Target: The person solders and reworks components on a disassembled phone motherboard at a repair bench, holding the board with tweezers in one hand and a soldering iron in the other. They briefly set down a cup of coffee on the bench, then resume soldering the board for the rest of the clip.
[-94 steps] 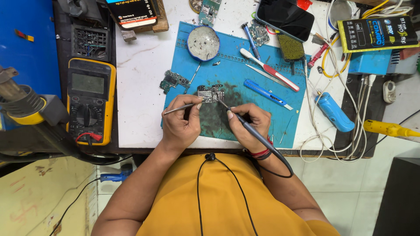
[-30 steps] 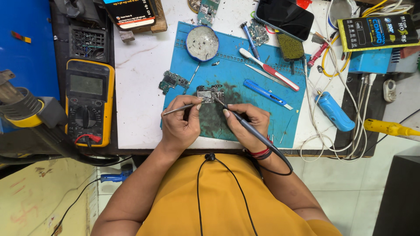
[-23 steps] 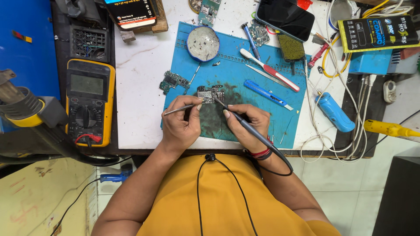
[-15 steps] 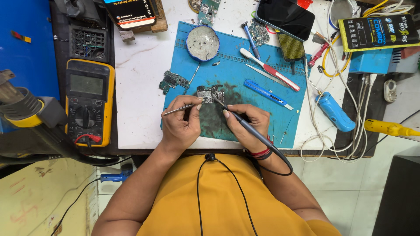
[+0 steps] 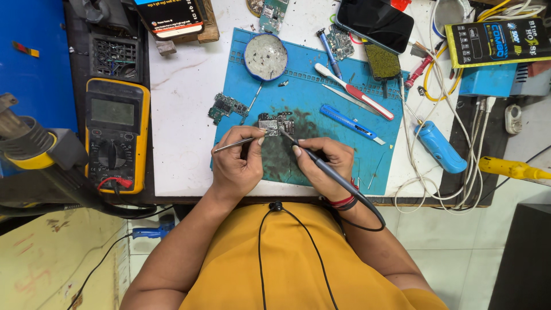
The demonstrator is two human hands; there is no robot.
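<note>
The circuit board (image 5: 275, 123) lies just beyond both hands' tool tips.

Bare white surface (image 5: 183, 115) lies open to the left of the blue mat (image 5: 367, 161), up to the yellow meter (image 5: 116, 135). A loose green board (image 5: 228, 107) sits at the mat's left edge. To the right, a toothbrush (image 5: 356, 92), a blue knife (image 5: 349, 121) and tangled white cables (image 5: 453, 166) crowd the way.
</note>
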